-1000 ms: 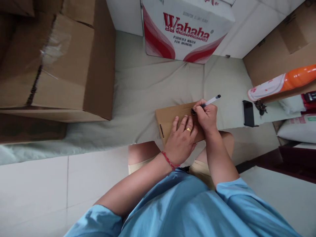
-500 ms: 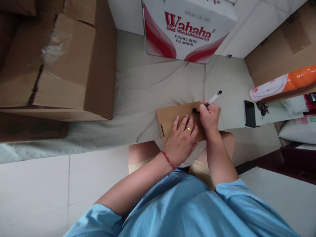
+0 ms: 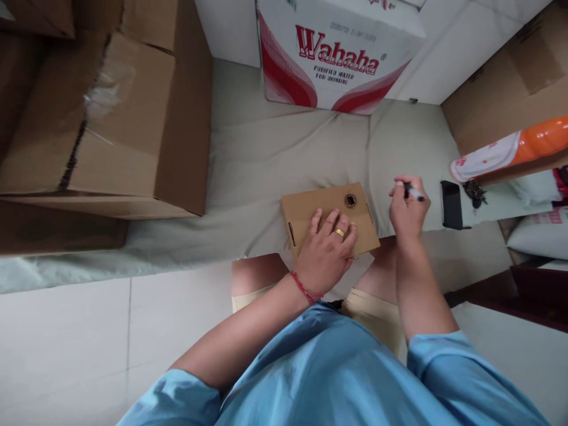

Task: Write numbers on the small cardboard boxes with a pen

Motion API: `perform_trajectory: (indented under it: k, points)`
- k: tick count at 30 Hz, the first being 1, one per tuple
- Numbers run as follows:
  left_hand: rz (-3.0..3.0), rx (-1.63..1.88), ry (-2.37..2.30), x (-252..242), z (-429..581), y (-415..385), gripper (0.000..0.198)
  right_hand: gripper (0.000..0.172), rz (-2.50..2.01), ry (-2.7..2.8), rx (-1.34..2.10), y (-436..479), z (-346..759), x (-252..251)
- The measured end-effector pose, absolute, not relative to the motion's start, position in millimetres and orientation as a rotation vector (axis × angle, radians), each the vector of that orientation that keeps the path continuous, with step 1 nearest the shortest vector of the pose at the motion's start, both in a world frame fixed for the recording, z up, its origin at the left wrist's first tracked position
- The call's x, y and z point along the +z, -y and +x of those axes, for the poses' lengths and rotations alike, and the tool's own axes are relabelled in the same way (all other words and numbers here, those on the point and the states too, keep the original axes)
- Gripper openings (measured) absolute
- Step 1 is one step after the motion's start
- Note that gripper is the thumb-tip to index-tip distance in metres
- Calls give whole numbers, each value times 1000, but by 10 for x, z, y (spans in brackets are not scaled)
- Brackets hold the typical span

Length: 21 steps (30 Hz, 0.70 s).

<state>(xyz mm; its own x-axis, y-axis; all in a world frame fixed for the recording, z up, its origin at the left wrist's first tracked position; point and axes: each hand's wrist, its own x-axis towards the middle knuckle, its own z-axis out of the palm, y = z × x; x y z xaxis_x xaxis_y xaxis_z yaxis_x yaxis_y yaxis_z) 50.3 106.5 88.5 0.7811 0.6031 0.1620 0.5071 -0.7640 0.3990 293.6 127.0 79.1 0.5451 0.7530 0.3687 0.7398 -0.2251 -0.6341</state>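
A small flat cardboard box (image 3: pixel 306 204) lies at the front edge of the cloth-covered surface. It bears a dark round mark (image 3: pixel 350 200) near its far right corner and a dark slot (image 3: pixel 291 234) on the left. My left hand (image 3: pixel 326 248) rests flat on the box, fingers spread, with a ring and a red cord at the wrist. Off to the right of the box, my right hand (image 3: pixel 409 207) is closed around a pen (image 3: pixel 415 193), which is raised away from the cardboard. The pen's tip is hard to make out.
Large cardboard boxes (image 3: pixel 128 130) stand on the left. A Wahaha water carton (image 3: pixel 337 65) is at the back. Right of my right hand lie a black phone-like object (image 3: pixel 451 205) and a dark small bundle (image 3: pixel 474 194). An orange-and-white bottle (image 3: pixel 510 151) lies further right.
My right hand has moved right, off the box, taking the pen with it and tilting it differently. The round mark is now uncovered. My left hand stays on the box.
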Motion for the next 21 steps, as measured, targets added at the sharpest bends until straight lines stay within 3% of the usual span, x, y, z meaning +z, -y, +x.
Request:
perform_trajectory:
  k: [3, 7, 10, 15, 21]
  points:
    - [2634, 426, -854, 876, 502, -1064, 58, 24, -2437, 1409, -12, -1138, 3349, 795]
    - [2625, 444, -854, 873, 500, -1066, 53, 40, -2825, 1562, -5, -1086, 3732, 711]
    - [2618, 432, -857, 877, 496, -1074, 54, 46, -2845, 1592, 15, -1129, 3845, 636]
    - [2605, 411, -863, 889, 497, -1082, 59, 72, -2721, 1492, 35, -1084, 4108, 664]
    - [2598, 428, -869, 883, 495, -1076, 59, 56, -2806, 906, -297, -716, 4758, 760]
